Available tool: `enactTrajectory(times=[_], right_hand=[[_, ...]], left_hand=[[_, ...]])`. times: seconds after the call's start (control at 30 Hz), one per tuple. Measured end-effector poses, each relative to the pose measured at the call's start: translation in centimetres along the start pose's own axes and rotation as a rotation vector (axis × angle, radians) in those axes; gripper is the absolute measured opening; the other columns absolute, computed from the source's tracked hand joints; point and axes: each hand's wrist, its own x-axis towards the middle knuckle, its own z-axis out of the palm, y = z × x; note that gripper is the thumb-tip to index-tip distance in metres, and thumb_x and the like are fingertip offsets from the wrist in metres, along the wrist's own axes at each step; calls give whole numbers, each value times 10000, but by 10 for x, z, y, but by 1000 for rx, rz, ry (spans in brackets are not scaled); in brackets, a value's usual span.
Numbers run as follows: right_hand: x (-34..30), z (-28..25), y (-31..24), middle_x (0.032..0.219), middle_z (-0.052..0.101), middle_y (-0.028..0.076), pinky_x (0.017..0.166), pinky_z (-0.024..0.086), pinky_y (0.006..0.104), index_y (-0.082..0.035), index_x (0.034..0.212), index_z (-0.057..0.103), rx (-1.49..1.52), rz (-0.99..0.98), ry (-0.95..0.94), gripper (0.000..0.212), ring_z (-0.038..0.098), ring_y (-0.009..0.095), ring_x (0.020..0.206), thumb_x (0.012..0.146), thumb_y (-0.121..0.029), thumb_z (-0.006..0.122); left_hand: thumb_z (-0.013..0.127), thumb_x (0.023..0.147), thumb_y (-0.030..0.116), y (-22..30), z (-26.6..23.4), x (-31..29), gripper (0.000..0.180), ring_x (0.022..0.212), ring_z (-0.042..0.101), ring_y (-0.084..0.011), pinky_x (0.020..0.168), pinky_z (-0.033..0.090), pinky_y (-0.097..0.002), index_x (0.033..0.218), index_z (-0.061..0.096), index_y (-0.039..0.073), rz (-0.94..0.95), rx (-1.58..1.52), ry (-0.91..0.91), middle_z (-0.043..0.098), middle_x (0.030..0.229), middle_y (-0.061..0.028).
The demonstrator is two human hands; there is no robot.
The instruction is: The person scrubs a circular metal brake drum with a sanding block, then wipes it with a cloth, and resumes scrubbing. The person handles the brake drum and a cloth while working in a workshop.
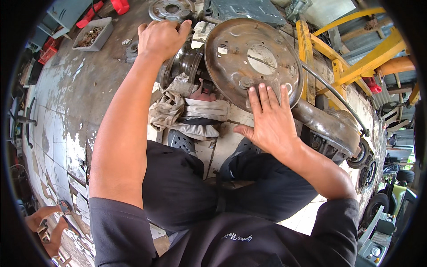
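A large round brown metal backing plate (240, 49) stands tilted in front of me, with a big central hole and several small ones. My right hand (273, 118) lies flat against its lower face, fingers stretched and slightly apart. A thin brownish patch shows by the fingertips; I cannot make out what it is. My left hand (162, 40) is held out at the far left of the plate, its fingers curled downward above a greasy metal hub (184, 64). Its fingertips are hidden, and so is whatever they grip. A metal axle housing (327, 122) extends right from behind the plate.
Rags (167, 109) lie on the tiled floor before my shoes. Beyond my left hand is a round metal disc (171, 8). A grey bin (93, 34) of small parts stands far left. A yellow steel frame (307, 58) rises at right. Another person's hand (55, 236) shows lower left.
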Motion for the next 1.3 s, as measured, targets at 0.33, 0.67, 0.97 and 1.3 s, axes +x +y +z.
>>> enactTrajectory(times=[0.33,0.67,0.97,1.3], right_hand=[[-3,-4,-15,1489,476,243,1203,161,587,85,1480,387,-10,32,-51,1001,419,372,1416,918,-743,366],[5,-4,-10,1494,454,273,1213,130,582,110,1474,375,-15,64,-87,1035,399,386,1428,906,-755,382],[11,-1,-12,1491,453,278,1216,160,554,136,1444,386,-111,75,-70,1079,445,378,1395,875,-781,399],[-1,-4,-21,1503,455,259,1218,134,560,99,1484,368,-113,43,-124,1033,407,369,1429,892,-746,442]], left_hand=[[351,1006,566,1,2,-1,633,1163,616,-302,1106,301,-479,988,774,95,3,35,32,739,1062,-133],[360,997,581,5,-3,1,639,1174,612,-319,1101,312,-501,1011,761,85,-7,60,-60,730,1080,-165],[345,999,623,-1,-2,3,677,1139,614,-368,1033,386,-491,1037,743,76,22,76,-45,713,1096,-180],[344,1003,591,0,1,2,646,1177,606,-328,1097,320,-505,1034,765,103,-12,99,-53,725,1108,-148]])
